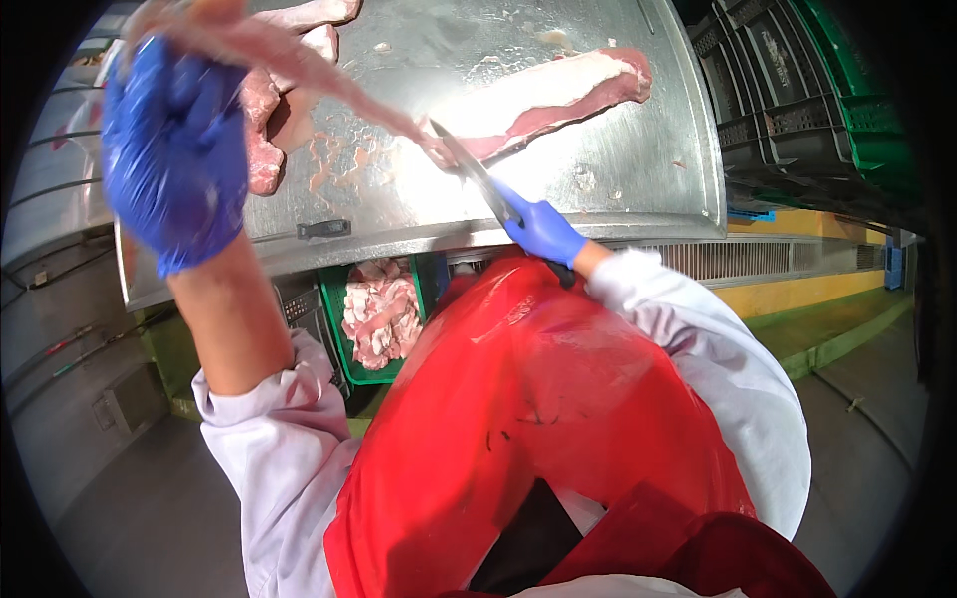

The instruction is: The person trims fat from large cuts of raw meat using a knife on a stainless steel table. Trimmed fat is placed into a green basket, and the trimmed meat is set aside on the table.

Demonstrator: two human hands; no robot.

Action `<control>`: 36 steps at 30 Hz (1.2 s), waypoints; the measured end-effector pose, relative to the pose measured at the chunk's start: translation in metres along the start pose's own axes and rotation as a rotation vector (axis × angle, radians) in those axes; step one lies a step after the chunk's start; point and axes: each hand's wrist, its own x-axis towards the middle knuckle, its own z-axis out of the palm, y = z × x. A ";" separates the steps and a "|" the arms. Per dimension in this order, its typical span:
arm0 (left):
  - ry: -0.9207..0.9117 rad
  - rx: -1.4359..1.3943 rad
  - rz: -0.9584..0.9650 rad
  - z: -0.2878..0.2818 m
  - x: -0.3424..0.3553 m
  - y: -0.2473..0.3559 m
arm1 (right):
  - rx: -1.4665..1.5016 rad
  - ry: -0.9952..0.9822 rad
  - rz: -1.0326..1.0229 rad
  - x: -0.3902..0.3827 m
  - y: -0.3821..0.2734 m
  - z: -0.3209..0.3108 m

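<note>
No clearly legible text: pale print (777, 57) on dark crate (778, 112), upper right.
Printed in small pale characters on the crate's outer side; turned steeply in the head view, too small to make out letter by letter. Marked also with a few short dark strokes (489, 441) on front of red apron (608, 399), near its middle; cannot tell whether writing, creases or smears. Not readable either way.

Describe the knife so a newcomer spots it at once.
Find the metal table across the top of the view. Near its front edge, the blue-gloved right hand grips the knife. Its long, bare blade, angled up-left toward the meat strip, distinguishes it from the short dark object farther left.
</note>
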 end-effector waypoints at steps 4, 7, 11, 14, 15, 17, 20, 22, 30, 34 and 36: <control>-0.239 -0.142 0.033 -0.102 -0.025 0.065 | 0.108 -0.200 0.262 0.063 -0.056 0.008; 0.062 0.609 0.275 -0.135 -0.045 0.122 | 0.153 -0.061 0.136 0.125 -0.043 0.045; 0.186 1.511 0.757 -0.203 -0.093 0.213 | -0.063 -0.057 -0.342 0.051 -0.051 0.064; 0.317 1.124 0.483 -0.243 -0.137 0.230 | 0.289 -0.220 0.240 0.007 -0.059 -0.035; 0.347 0.996 0.389 -0.256 -0.146 0.229 | 0.173 0.066 0.219 0.004 0.003 -0.032; 0.474 0.875 0.134 -0.234 -0.162 0.200 | 0.268 0.344 0.423 0.010 0.033 -0.096; 0.275 0.932 -0.376 -0.282 -0.200 0.146 | 0.004 0.620 0.485 0.033 0.108 -0.170; 0.455 0.980 -0.641 -0.333 -0.243 0.098 | -0.123 0.664 0.520 0.044 0.140 -0.202; 0.265 1.572 -1.042 -0.412 -0.340 -0.005 | 0.341 0.363 0.640 -0.026 0.111 -0.175; -0.159 1.767 -0.662 -0.325 -0.240 -0.061 | -0.006 0.491 0.511 0.043 0.168 -0.200; -0.233 1.726 -0.641 -0.289 -0.204 -0.076 | 0.222 0.448 0.530 0.047 0.147 -0.205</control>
